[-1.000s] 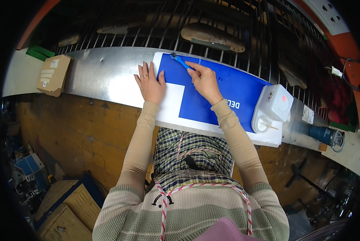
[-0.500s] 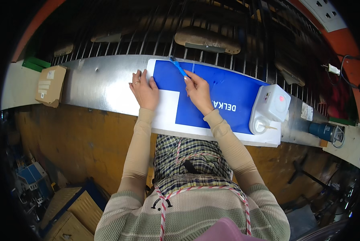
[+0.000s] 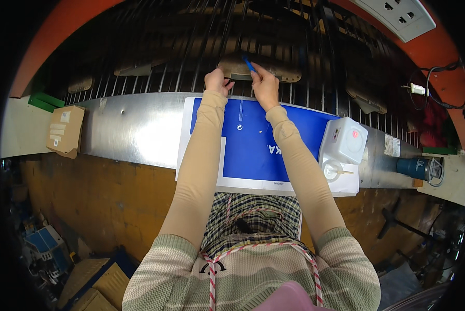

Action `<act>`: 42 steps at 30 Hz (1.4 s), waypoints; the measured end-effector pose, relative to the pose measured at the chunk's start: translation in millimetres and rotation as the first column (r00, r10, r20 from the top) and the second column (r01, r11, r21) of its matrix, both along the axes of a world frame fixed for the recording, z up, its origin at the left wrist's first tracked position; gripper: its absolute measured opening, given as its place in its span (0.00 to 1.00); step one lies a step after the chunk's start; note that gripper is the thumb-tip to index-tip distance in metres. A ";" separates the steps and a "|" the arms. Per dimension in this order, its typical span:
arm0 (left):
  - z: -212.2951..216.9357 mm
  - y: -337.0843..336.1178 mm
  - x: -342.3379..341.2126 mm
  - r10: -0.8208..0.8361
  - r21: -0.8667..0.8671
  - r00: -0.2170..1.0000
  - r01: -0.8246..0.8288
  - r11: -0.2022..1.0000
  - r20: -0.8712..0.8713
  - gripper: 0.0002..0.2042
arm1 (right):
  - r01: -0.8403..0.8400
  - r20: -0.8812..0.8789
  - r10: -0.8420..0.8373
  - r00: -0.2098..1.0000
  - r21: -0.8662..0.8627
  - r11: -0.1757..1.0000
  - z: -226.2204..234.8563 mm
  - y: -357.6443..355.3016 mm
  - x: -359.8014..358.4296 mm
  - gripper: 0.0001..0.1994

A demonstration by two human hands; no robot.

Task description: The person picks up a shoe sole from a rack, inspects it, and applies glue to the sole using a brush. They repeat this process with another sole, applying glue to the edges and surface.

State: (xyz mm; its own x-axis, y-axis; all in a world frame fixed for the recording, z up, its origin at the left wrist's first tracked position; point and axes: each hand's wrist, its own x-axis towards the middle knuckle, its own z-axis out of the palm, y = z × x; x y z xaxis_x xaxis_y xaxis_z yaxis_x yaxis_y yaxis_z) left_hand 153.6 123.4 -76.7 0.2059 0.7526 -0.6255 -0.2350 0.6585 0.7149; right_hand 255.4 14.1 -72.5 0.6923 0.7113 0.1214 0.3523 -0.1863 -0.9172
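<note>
My right hand (image 3: 266,88) pinches a small blue brush (image 3: 248,63), its dark head pointing away from me over the rack. Beyond the fingertips lies a long brown piece (image 3: 263,68), rounded like a shoe sole, with a paler near edge. At its left end is my left hand (image 3: 218,82), fingers curled; whether it grips the piece is hidden. Under my forearms a flat blue and white printed sheet (image 3: 248,140) rests on the metal ledge (image 3: 134,124). On its right side stand a white squarish plastic bottle (image 3: 349,140) and a small round cup (image 3: 332,170) with a thin stick.
Dark metal bars of a rack (image 3: 191,67) run along the far side, bearing other brown pieces (image 3: 367,101). A cardboard box (image 3: 65,131) sits at the ledge's left, a teal tumbler (image 3: 416,168) at its right. A socket panel (image 3: 401,18) and hanging plug (image 3: 418,89) are upper right.
Both hands have moved away from the printed sheet, out over the rack beside the brown piece. The left fingers, spread flat before, are now curled. The brush stays in my right hand.
</note>
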 end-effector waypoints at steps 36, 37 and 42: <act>-14.8 -0.2 -1.9 -0.104 0.043 0.940 0.095 0.995 0.325 0.16 | 0.102 0.567 0.022 0.824 -0.186 0.977 13.5 -20.4 52.4 0.22; -14.8 -0.4 -2.7 -0.097 0.033 0.938 0.091 0.995 0.333 0.16 | 0.074 0.538 0.061 0.841 -0.224 0.972 14.8 -15.3 48.4 0.21; -17.6 0.2 -5.5 -0.149 0.119 0.925 0.114 0.986 0.351 0.18 | -0.034 0.532 0.177 0.828 -0.266 0.963 16.2 10.7 9.3 0.22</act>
State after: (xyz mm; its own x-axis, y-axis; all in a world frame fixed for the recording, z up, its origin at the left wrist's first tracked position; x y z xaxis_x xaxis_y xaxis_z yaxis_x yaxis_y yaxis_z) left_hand 148.1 123.6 -94.3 0.5034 0.7554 -0.4195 -0.4025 0.6346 0.6597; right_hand 264.7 24.8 -56.2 0.4808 0.8321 0.2766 0.8114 -0.3026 -0.5002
